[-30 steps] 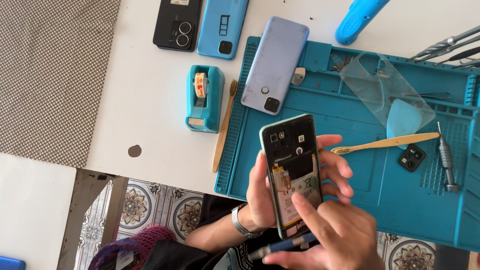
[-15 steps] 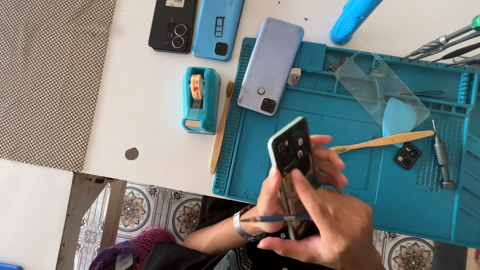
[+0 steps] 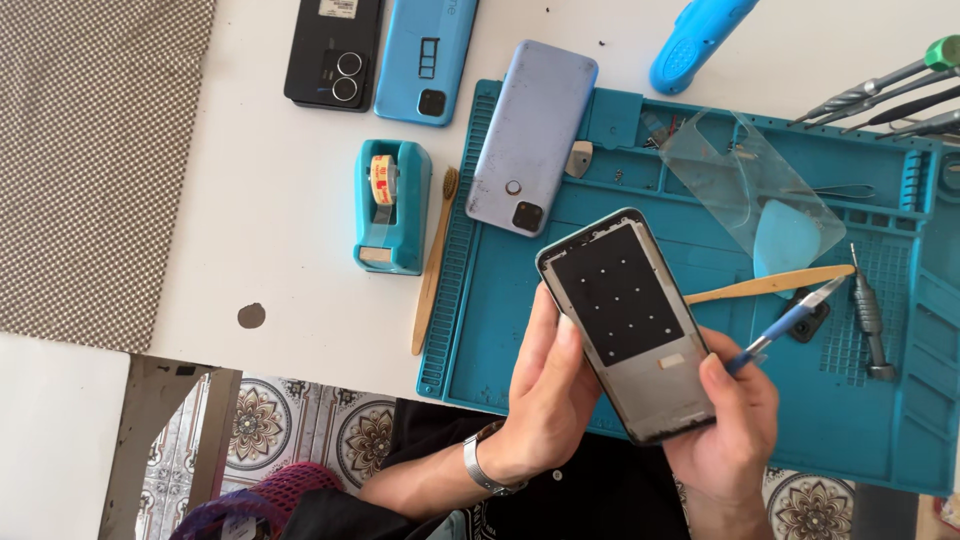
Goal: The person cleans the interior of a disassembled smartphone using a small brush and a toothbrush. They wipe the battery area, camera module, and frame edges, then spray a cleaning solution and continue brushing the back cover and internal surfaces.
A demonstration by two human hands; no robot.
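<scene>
Head view shows both hands closed around a phone frame (image 3: pixel 628 325). Left hand (image 3: pixel 548 395) wraps its left edge. Right hand (image 3: pixel 728 425) grips its bottom corner and pinches a blue tool (image 3: pixel 785 325). Behind lies a blue mat (image 3: pixel 800 300) on the white surface (image 3: pixel 270 200).

The lower end of the phone frame (image 3: pixel 628 325) is covered by the right hand (image 3: pixel 725 430) & the left edge by the left hand (image 3: pixel 548 395), the black phone (image 3: pixel 333 50), blue phone (image 3: pixel 427 55) & screwdrivers (image 3: pixel 890 95) are cut by pic edges, and small parts on the mat (image 3: pixel 500 330) can't be told.
</scene>
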